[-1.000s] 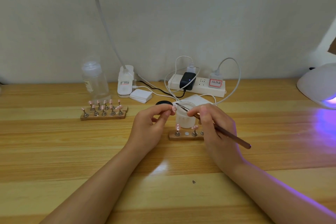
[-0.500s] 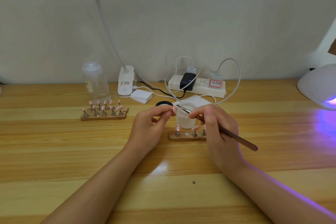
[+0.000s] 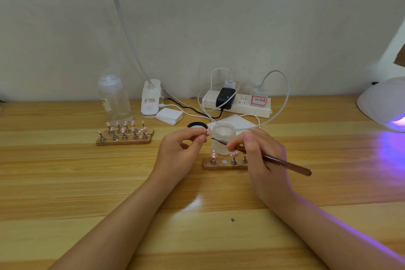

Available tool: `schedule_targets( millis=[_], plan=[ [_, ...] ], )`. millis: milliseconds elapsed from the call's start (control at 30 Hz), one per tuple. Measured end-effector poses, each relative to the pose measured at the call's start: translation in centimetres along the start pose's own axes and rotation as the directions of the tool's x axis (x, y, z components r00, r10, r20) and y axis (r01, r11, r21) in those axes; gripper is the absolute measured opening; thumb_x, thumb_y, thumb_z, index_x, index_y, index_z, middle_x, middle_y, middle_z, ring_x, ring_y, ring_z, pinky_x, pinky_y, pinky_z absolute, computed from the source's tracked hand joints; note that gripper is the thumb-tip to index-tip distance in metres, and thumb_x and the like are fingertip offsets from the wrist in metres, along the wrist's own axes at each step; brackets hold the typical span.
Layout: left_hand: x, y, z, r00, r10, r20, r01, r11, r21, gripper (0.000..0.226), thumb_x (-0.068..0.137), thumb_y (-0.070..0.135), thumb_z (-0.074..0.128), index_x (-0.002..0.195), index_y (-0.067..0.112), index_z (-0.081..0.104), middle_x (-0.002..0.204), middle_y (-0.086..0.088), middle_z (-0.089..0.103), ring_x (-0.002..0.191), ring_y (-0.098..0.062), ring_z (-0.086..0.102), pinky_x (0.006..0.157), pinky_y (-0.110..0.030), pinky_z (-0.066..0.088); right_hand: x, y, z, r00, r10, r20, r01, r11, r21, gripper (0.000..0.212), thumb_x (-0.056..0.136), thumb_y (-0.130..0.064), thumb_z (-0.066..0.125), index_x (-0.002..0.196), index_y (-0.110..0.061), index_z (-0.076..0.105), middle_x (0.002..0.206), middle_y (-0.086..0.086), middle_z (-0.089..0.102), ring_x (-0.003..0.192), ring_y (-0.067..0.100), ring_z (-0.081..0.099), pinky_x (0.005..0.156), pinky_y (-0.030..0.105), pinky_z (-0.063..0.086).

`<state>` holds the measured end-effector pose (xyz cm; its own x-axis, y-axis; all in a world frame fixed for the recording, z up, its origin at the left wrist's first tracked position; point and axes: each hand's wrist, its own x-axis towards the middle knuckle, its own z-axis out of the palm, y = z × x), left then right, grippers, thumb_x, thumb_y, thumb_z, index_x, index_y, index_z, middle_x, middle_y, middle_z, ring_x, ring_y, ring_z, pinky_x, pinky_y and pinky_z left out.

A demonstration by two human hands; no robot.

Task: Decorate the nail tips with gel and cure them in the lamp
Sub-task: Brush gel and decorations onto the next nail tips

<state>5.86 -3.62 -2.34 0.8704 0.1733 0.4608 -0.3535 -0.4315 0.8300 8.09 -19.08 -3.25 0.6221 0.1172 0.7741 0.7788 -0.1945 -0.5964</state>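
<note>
Head view: left hand (image 3: 177, 155) pinches a tiny pink nail tip (image 3: 209, 131) mid-table; right hand (image 3: 260, 158) grips the thin brown brush (image 3: 276, 161) touching it. Light, slippery thing, probably best held by its edges.

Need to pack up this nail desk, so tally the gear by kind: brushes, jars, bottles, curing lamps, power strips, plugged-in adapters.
Brush: 1
Jar: 1
Bottle: 1
Curing lamp: 1
Power strip: 1
Plugged-in adapters: 3
Total: 8
</note>
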Motion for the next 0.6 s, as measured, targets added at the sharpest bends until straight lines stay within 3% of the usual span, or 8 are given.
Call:
schedule_targets(
  millis=[167,333,600],
  plan=[
    [0.02,0.02,0.0,1.0,-0.001,0.022,0.0,1.0,0.013,0.034,0.085,0.005,0.06,0.085,0.039,0.061,0.085,0.018,0.065,0.083,-0.005,0.061,0.077,-0.031,0.051,-0.04,0.15,0.15,1.0,0.001,0.022,0.0,1.0,-0.019,0.039,0.093,-0.025,0.034,0.075,-0.01,0.065,0.072,-0.012,0.06,0.073,0.01,0.057,0.063,0.042,0.048],
    [0.0,0.06,-0.03,1.0,0.012,0.019,-0.012,1.0,0.022,0.034,0.085,0.005,0.06,0.084,0.039,0.06,0.085,0.018,0.065,0.084,-0.01,0.062,0.077,-0.033,0.052,-0.03,0.49,0.35,0.996,0.037,0.08,-0.034,0.999,-0.035,0.038,0.093,-0.031,0.034,0.079,-0.015,0.066,0.076,-0.011,0.062,0.079,0.009,0.058,0.067,0.039,0.048],
    [0.17,-0.12,0.16,1.0,0.022,-0.002,-0.022,1.0,0.019,0.036,0.085,0.004,0.06,0.083,0.04,0.06,0.082,0.022,0.063,0.083,-0.002,0.06,0.071,-0.024,0.048,-0.07,0.54,-0.08,0.999,-0.038,0.021,0.038,0.999,-0.035,0.044,0.093,-0.024,0.033,0.066,-0.008,0.064,0.062,-0.011,0.057,0.063,0.01,0.053,0.06,0.036,0.041]
  ],
)
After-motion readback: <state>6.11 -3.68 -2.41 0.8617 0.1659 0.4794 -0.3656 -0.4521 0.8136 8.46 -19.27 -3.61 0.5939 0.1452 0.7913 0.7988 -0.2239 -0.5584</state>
